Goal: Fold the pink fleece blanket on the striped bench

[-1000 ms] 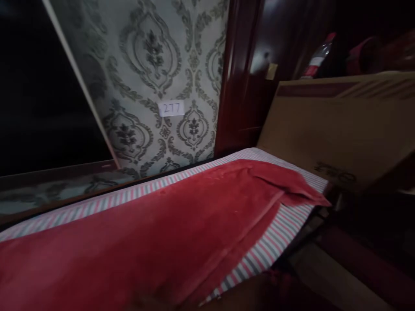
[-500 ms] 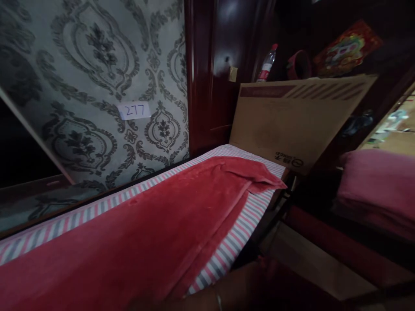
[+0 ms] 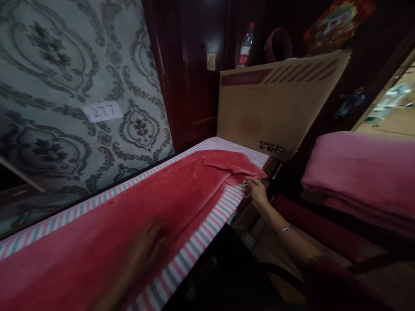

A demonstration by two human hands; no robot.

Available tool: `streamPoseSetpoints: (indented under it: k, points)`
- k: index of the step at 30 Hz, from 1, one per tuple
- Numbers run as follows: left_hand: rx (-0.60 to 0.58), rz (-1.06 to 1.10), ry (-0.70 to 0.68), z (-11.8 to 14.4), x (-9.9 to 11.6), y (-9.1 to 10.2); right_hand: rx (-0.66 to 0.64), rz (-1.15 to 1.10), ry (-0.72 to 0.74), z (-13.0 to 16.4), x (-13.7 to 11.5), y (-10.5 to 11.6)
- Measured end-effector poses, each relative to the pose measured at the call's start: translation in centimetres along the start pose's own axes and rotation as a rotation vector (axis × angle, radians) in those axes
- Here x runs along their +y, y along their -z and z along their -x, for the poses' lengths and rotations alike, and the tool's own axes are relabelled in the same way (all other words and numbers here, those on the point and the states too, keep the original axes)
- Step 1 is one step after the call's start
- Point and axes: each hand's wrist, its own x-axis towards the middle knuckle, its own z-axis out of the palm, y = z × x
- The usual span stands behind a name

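The patterned wall fills the left of the view, a small paper label stuck on it reading 277. Below it runs the bed, its striped sheet showing along the near edge and at the far end. Over the sheet lies the red blanket, spread almost the full length, with its far corner folded and bunched near the end of the bed. A big cardboard box stands upright at that far end, and a plastic bottle stands behind its top edge. To the right, a folded pink blanket sits well apart from the bed. The left hand lies flat on the red blanket near the striped edge, fingers spread, gripping nothing; it is blurred. The right hand reaches to the blanket's bunched far corner, fingertips pinched together on the fabric's edge, a thin bracelet on the wrist.
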Motion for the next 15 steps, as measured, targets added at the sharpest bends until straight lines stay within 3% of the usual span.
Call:
streamPoseSetpoints:
  k: [3,6,11,15]
  points:
    - [-0.168,0.051,-0.112,-3.7,5.7,-3.7,0.034,-0.022,-0.081,-2.4,-1.5,2.4]
    - [-0.219,-0.029,-0.079,-6.1,8.7,-6.4,0.034,-0.021,-0.148,-4.4,-2.0,3.4]
    - [-0.153,-0.103,0.081,-6.8,7.9,-8.9,0.059,0.029,-0.195,-7.9,-1.8,3.6]
    - [-0.119,-0.072,0.148,-6.9,6.9,-9.7,0.152,0.114,-0.123,-10.5,-1.6,3.1]
